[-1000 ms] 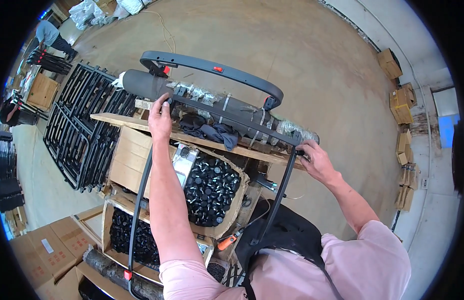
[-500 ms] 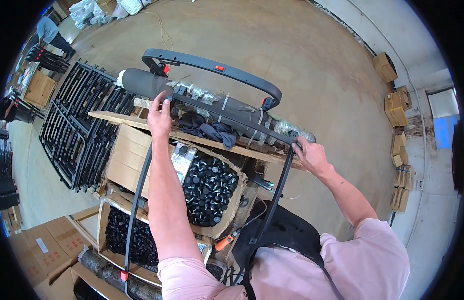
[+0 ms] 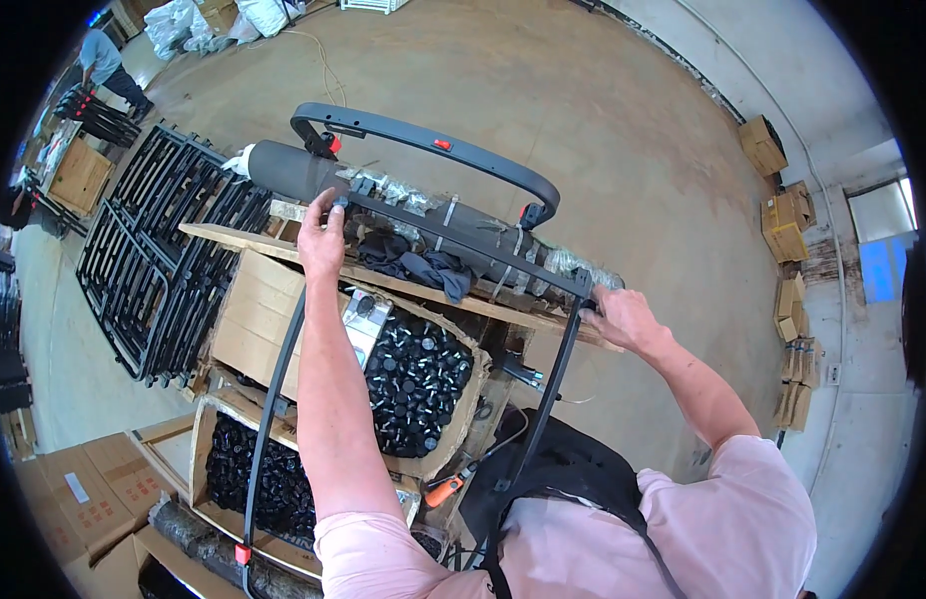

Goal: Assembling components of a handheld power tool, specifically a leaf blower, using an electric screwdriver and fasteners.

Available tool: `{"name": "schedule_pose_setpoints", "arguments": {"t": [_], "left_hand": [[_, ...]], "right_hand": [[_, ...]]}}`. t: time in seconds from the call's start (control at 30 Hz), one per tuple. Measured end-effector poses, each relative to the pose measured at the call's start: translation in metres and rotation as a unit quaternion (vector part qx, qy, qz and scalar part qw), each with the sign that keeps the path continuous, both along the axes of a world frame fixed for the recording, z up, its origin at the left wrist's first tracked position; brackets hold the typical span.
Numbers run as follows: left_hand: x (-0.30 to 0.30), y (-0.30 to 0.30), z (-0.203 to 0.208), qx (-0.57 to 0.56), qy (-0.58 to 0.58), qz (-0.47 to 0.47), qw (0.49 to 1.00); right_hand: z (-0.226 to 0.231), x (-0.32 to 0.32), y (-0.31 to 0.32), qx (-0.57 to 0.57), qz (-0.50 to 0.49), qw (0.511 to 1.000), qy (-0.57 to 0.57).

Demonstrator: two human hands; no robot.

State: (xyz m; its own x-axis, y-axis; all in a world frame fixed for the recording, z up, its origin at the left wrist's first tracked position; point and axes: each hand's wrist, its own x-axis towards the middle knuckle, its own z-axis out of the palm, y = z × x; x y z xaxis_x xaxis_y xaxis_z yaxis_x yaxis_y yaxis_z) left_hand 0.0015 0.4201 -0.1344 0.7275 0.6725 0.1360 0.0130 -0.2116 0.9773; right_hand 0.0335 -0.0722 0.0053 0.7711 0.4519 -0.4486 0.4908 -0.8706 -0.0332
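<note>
A black tubular metal frame (image 3: 463, 235) lies across the bench, its long side bars running down toward my body. A curved black bar (image 3: 438, 144) with red parts rises at its far side. My left hand (image 3: 321, 240) pinches the left corner joint, where thumb and fingertips meet at a small fitting. At the right corner joint, my right hand (image 3: 625, 317) has its fingers curled round the outer side; part of its grip is hidden. Beneath the frame lies a thick wrapped roll (image 3: 283, 170) with plastic film and straps, and a dark cloth (image 3: 428, 268) beside it.
Between my arms sits a carton of black-headed bolts (image 3: 423, 384); another box of black parts (image 3: 253, 469) stands lower left. An orange-handled tool (image 3: 445, 491) lies near my apron. Black frames (image 3: 164, 255) are stacked at left. Cartons (image 3: 785, 220) line the right wall. Another person (image 3: 109, 70) stands far left.
My right hand has turned and slid slightly down and outward round its corner joint, with the fingers more curled. My left hand stays at its joint. The frame has barely shifted.
</note>
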Motion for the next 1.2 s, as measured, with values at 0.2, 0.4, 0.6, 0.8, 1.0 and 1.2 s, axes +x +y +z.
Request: {"name": "schedule_pose_setpoints", "arguments": {"t": [0.2, 0.4, 0.6, 0.8, 1.0, 1.2], "left_hand": [[0.003, -0.006, 0.002, 0.044, 0.088, 0.018, 0.995], [0.002, -0.008, 0.008, 0.087, 0.068, 0.005, 0.994], [0.001, -0.004, -0.001, 0.025, 0.046, 0.018, 0.998], [0.001, -0.013, 0.013, 0.119, 0.101, 0.039, 0.987], [-0.004, -0.005, 0.002, 0.134, 0.077, -0.001, 0.988], [0.0, -0.012, 0.014, 0.041, 0.102, 0.003, 0.994]], "right_hand": [[-0.003, -0.001, 0.001, 0.027, 0.0, 0.998, -0.057], [-0.019, 0.0, -0.007, 0.087, -0.003, 0.994, -0.063], [-0.004, 0.002, -0.002, -0.013, 0.073, 0.997, -0.031], [0.015, -0.006, 0.01, -0.047, 0.102, 0.992, -0.063], [0.005, 0.001, -0.003, -0.08, 0.183, 0.977, -0.075], [0.0, 0.005, -0.006, -0.086, 0.185, 0.974, -0.094]]}}
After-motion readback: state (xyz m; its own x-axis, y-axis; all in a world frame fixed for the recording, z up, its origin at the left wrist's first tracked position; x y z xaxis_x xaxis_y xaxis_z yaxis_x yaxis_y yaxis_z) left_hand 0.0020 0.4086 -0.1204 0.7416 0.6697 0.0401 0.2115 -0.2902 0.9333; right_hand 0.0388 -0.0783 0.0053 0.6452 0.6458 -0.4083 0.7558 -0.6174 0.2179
